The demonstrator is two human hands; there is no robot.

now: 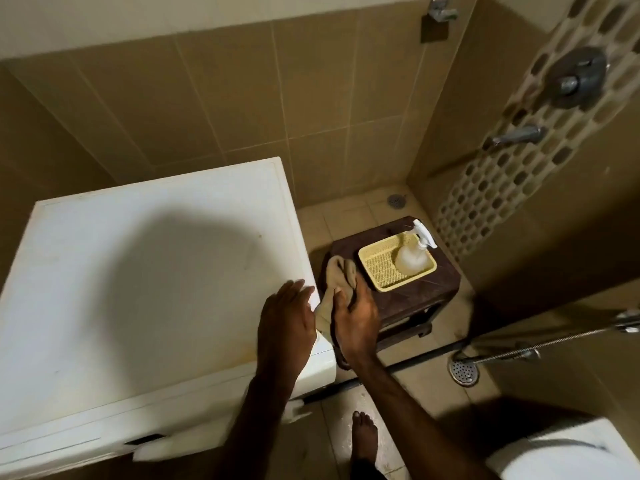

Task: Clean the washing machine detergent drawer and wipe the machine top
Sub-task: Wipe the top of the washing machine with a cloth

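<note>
Both forearms were bare, with no sleeves, watch or rings visible. The left hand [284, 323] and right hand [356, 320] wore no gloves. One foot [363, 441] was bare too.

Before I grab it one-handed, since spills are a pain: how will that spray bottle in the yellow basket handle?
The spray bottle stands upright in the yellow basket and looks tall with a narrow neck, so a sideways push would likely tip it. It seems partly filled, so probably moderately heavy. The smooth plastic may be slippery if wet; the neck is likely the safest grip.

Right hand [356, 318] grips cloth [341, 271] beside washing machine [138, 271]; left hand [285, 320] flat.
</note>
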